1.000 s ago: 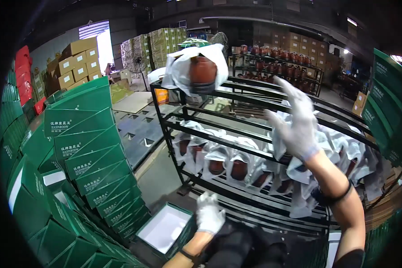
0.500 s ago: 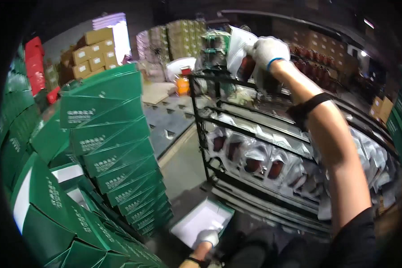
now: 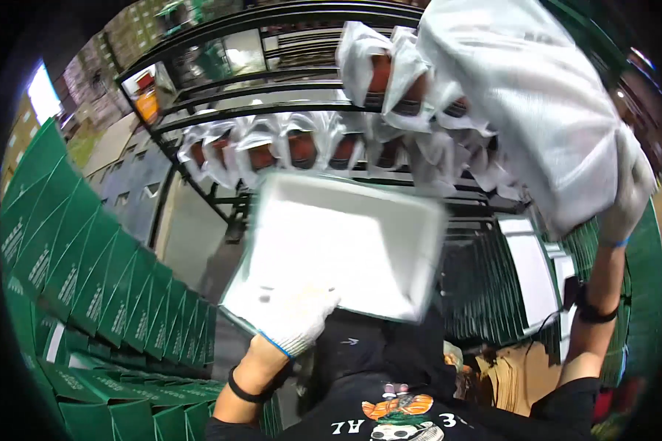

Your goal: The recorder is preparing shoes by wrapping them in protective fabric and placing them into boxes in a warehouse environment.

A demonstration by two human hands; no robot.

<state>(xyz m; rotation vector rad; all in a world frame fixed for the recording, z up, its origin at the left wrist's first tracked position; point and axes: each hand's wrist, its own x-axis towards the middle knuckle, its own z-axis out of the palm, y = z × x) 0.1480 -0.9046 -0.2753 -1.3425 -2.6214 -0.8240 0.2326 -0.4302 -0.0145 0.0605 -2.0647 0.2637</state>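
Head view: L hand [image 3: 296, 320] is gripping white tray [image 3: 346, 242] at its near edge, while R hand [image 3: 625, 209] is clutching white wrapped bag [image 3: 537, 110] up high.

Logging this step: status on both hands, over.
Left hand grips white-lined box. Right hand holds white bag above it. Rack behind.

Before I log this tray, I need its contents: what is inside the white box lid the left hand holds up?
The white box, held at its near edge by the gloved left hand, shows only a bare white inside. Its blurred far corner and the rack behind it stay hidden.
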